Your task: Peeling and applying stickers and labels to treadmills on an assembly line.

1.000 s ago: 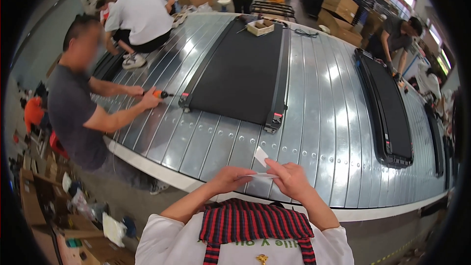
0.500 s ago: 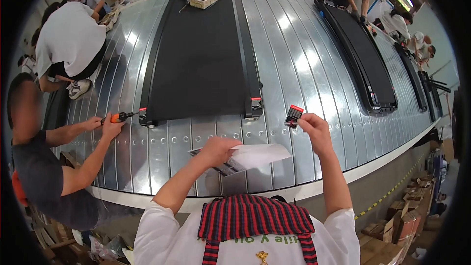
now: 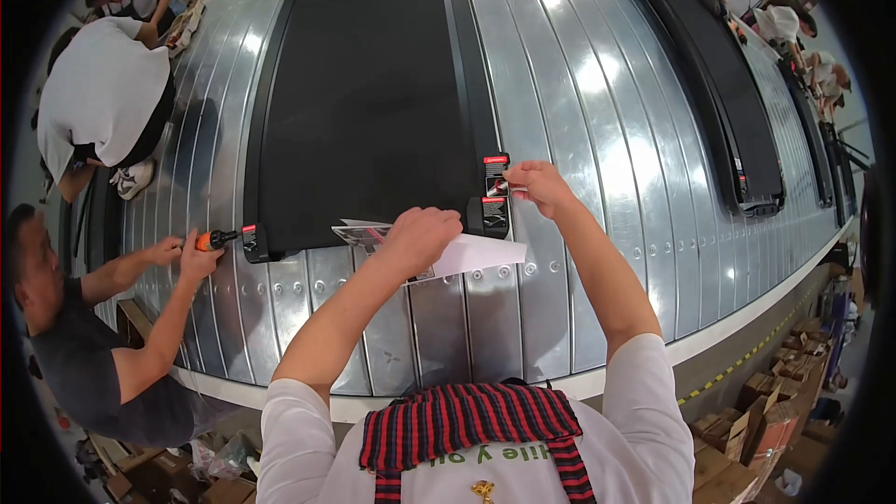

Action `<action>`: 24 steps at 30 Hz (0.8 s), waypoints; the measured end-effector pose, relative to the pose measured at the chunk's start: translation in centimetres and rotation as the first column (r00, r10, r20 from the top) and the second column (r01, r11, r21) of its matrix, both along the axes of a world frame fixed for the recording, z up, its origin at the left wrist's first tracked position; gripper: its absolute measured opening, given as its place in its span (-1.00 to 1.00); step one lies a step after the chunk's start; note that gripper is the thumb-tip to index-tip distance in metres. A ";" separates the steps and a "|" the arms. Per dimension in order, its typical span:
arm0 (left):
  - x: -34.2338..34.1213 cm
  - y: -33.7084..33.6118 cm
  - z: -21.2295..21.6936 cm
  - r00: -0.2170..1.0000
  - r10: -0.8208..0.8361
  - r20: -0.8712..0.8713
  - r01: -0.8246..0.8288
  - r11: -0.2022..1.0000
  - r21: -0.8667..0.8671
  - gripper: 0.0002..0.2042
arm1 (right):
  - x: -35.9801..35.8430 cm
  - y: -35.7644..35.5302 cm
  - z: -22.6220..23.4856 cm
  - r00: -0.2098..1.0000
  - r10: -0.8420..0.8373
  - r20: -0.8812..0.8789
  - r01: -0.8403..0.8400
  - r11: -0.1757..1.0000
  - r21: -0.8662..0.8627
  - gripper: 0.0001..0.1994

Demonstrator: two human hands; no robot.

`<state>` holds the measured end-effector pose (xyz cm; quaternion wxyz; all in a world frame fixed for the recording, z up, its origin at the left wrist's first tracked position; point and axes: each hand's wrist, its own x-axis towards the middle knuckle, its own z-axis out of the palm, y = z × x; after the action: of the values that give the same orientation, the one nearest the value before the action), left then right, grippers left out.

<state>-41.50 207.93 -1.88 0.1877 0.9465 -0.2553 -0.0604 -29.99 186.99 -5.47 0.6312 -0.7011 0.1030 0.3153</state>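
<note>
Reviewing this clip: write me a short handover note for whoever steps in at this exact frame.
Left hand: holds a white sheet of sticker backing, flat on the metal conveyor table.
Right hand: fingertips press a red, black and white warning sticker onto the near right corner of the black treadmill deck.
Done: a second sticker sits just below it on the end cap.
Left: cannot tell whether more stickers remain on the sheet.
Nearby: a co-worker's hand holds an orange screwdriver at the deck's near left corner.

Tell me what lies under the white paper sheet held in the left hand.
Under the white paper sheet show ribbed silver metal panels and the flat black treadmill deck's near edge. The left hand covers the sheet's middle, so anything there is hidden.
</note>
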 end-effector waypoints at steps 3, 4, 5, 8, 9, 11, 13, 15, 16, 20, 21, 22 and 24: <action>1.5 -0.1 -0.8 1.000 -0.015 -0.011 0.015 1.000 -0.014 -0.92 | 0.5 0.6 -0.3 0.999 0.027 -0.025 -0.027 1.000 0.005 -0.89; 1.8 -0.2 -1.1 1.000 -0.015 0.014 0.015 1.000 -0.022 -0.91 | 0.6 0.8 -0.3 0.999 0.027 -0.027 -0.026 1.000 0.009 -0.89; 2.2 -0.3 -1.4 0.999 -0.014 0.040 0.015 0.999 -0.029 -0.91 | 0.8 0.8 -0.5 0.999 0.025 -0.035 -0.025 1.000 0.009 -0.89; 2.9 -0.6 -1.6 1.000 -0.008 0.012 0.009 0.999 -0.050 -0.90 | 1.5 0.7 -1.2 0.997 0.054 -0.054 -0.058 0.996 -0.068 -0.90; 3.1 -0.7 -1.8 1.000 -0.011 0.007 0.012 0.999 -0.052 -0.90 | 1.6 0.7 -1.3 0.997 0.064 -0.053 -0.067 0.996 -0.056 -0.89; 3.3 -0.8 -1.9 1.000 0.000 -0.005 0.000 0.999 -0.048 -0.91 | 1.7 0.6 -1.4 0.996 0.070 -0.055 -0.072 0.996 -0.045 -0.89; 3.5 -0.9 -1.9 1.000 0.000 -0.031 -0.001 0.999 -0.042 -0.91 | 1.6 0.9 -1.0 0.998 0.051 -0.039 -0.053 0.998 -0.046 -0.89; 3.7 -0.8 -2.2 0.999 -0.001 -0.053 -0.001 0.999 -0.036 -0.90 | 1.7 1.0 -0.8 0.998 0.044 -0.047 -0.046 0.998 -0.043 -0.89; 3.7 -0.8 -2.4 1.000 -0.007 -0.018 0.006 0.999 -0.052 -0.91 | 1.7 1.0 -0.8 0.998 0.040 -0.051 -0.042 0.998 -0.041 -0.90; 3.9 -0.7 -2.8 1.000 -0.025 0.017 0.025 0.999 -0.042 -0.92 | 1.6 1.0 -0.9 0.999 0.043 -0.033 -0.044 0.998 -0.037 -0.90; 3.9 -0.7 -2.8 1.000 -0.024 0.016 0.024 0.999 -0.043 -0.92 | 1.5 1.0 -0.9 0.999 0.040 -0.025 -0.040 0.999 -0.024 -0.89; 3.9 -0.7 -2.8 1.000 -0.018 0.004 0.018 0.999 -0.051 -0.92 | 1.4 1.0 -0.9 0.999 0.036 -0.017 -0.036 0.999 -0.011 -0.89; 3.9 -0.7 -2.8 1.000 -0.012 -0.009 0.012 0.998 -0.059 -0.91 | 1.3 1.1 -0.6 0.999 0.028 -0.018 -0.028 0.999 -0.023 -0.89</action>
<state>-37.60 207.26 -4.68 0.2162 0.9388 -0.2617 -0.0584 -28.67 188.08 -6.12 0.6177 -0.7068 0.1026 0.3291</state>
